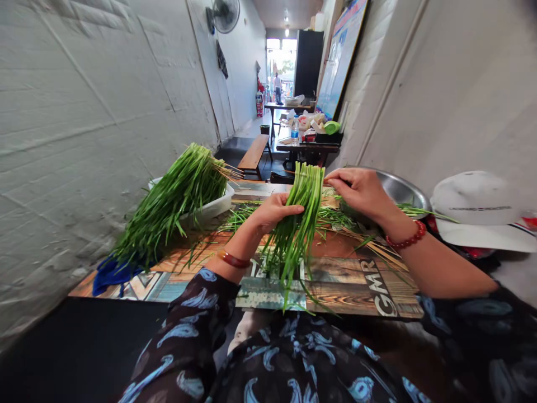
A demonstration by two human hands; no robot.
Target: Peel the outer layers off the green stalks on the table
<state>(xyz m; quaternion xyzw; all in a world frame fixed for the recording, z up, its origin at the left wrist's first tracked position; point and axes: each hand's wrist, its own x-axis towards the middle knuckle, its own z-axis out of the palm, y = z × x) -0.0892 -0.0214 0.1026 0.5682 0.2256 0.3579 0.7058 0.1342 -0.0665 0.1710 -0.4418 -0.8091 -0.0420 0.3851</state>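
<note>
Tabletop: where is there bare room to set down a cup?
Two patches near the front edge of the tabletop look mostly free: between the blue cloth and the left forearm, and between the held bunch and the printed letters GMR. It is crowded farther back, where loose stalks lie strewn between the white tub and the metal bowl.

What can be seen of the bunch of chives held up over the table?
The bunch of chives is a sheaf of long, thin green stalks, fresh-looking, with paler cut-looking ends fairly even at the top. The darker leaves hang loosely, fanning downward above the patterned table. The left hand grips it around the middle, thumb across the front. The right hand is at its upper side; whether those fingertips touch it is unclear.
</note>
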